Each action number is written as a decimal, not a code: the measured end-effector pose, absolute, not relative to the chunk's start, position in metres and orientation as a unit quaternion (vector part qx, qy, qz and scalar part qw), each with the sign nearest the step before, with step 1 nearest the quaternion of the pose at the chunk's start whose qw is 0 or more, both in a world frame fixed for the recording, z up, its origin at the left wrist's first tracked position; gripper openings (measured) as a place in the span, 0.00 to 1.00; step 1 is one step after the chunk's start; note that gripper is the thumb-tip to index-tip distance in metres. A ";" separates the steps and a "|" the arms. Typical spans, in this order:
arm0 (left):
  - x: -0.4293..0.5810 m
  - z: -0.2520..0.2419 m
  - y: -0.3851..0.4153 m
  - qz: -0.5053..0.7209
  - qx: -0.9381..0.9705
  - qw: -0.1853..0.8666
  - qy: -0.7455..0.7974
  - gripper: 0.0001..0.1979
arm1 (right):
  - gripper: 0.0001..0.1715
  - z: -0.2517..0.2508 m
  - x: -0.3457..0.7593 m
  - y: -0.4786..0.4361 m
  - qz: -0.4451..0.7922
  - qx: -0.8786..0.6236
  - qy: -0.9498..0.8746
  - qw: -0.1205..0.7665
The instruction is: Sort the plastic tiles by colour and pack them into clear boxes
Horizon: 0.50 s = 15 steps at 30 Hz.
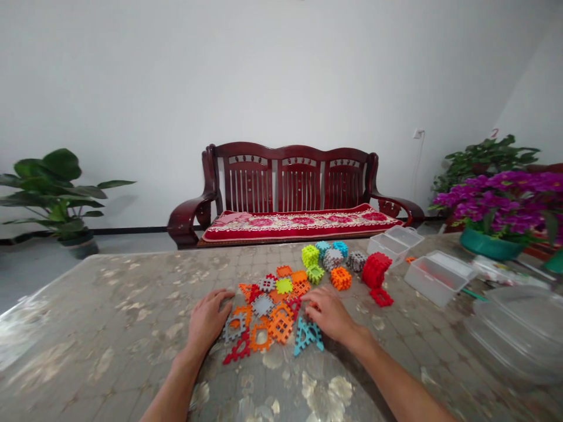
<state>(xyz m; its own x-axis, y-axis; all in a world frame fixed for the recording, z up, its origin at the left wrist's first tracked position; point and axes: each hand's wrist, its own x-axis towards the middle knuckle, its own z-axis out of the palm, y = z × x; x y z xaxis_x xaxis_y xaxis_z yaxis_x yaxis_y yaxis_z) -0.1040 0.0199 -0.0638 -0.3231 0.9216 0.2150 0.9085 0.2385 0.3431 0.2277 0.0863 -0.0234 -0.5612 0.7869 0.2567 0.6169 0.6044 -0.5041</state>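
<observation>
A pile of flat interlocking plastic tiles [272, 310] in orange, red, grey, green and teal lies on the table [109, 328]. My left hand [209, 319] rests flat at the pile's left edge, fingers stretched out, touching a grey tile [231, 329]. My right hand [328, 313] lies at the pile's right side, fingers curled down onto the tiles beside a teal triangular piece [308, 337]. Whether it grips a tile is hidden. Beyond the pile stand built cubes: green [310, 255], orange [341, 278], grey [333, 259], teal [323, 248], and a red block [375, 269].
Two clear plastic boxes [440, 275] and a clear lid [519, 331] sit on the table at the right. A pot of purple flowers [505, 205] stands at the far right. Behind the table are a red wooden bench [294, 199] and a leafy plant [57, 193].
</observation>
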 end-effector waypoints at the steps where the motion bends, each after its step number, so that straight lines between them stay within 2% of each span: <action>1: -0.103 -0.063 0.020 0.208 0.581 0.015 0.786 0.16 | 0.18 -0.022 0.217 0.088 0.181 -0.403 -0.867 0.230; 6: -0.101 -0.060 0.018 0.219 0.578 0.012 0.786 0.16 | 0.19 -0.020 0.165 0.101 0.162 -0.368 -0.891 0.211; 12: -0.098 -0.057 0.018 0.223 0.568 0.024 0.792 0.16 | 0.29 -0.015 0.115 0.118 0.118 -0.343 -0.919 0.155; 15: -0.098 -0.057 0.017 0.222 0.565 0.026 0.794 0.16 | 0.31 -0.015 0.106 0.127 0.108 -0.364 -0.916 0.127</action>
<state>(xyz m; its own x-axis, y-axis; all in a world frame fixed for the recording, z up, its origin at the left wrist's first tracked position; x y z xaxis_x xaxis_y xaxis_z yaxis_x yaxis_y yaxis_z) -0.0976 0.0171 -0.0566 -0.3609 0.9089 0.2090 0.8856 0.2638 0.3822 0.1059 0.1269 -0.0148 -0.7031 0.6939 0.1552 0.6389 0.7123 -0.2905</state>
